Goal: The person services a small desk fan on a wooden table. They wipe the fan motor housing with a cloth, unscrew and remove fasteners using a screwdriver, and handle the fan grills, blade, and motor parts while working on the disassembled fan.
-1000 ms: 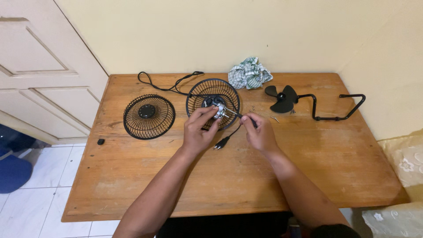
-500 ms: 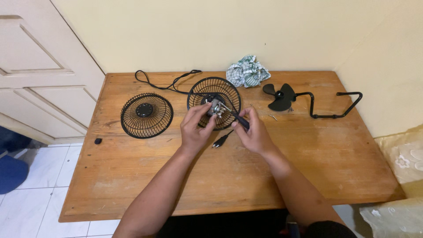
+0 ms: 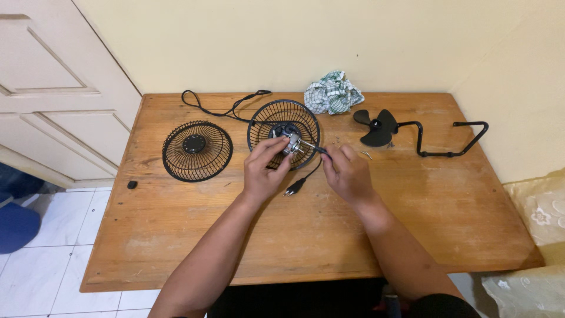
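Note:
A black wire rear fan guard (image 3: pixel 265 121) lies on the wooden table (image 3: pixel 306 235) with a small silver motor (image 3: pixel 290 143) in its middle. My left hand (image 3: pixel 263 169) grips the motor and the guard's near rim. My right hand (image 3: pixel 347 172) holds a thin black screwdriver (image 3: pixel 321 151), and its tip points into the motor. A black power cord (image 3: pixel 226 109) runs from the guard to the table's back, and its plug (image 3: pixel 294 189) lies between my hands.
A second black wire guard (image 3: pixel 197 150) lies flat to the left. A black fan blade (image 3: pixel 376 126), a bent black metal stand (image 3: pixel 450 141), a crumpled green checked cloth (image 3: pixel 332 99), small screws (image 3: pixel 366 154) and a small black cap (image 3: pixel 132 185) are on the table too.
My right hand has moved left with the screwdriver, from beside the guard to the motor. My left hand keeps its grip on the motor.

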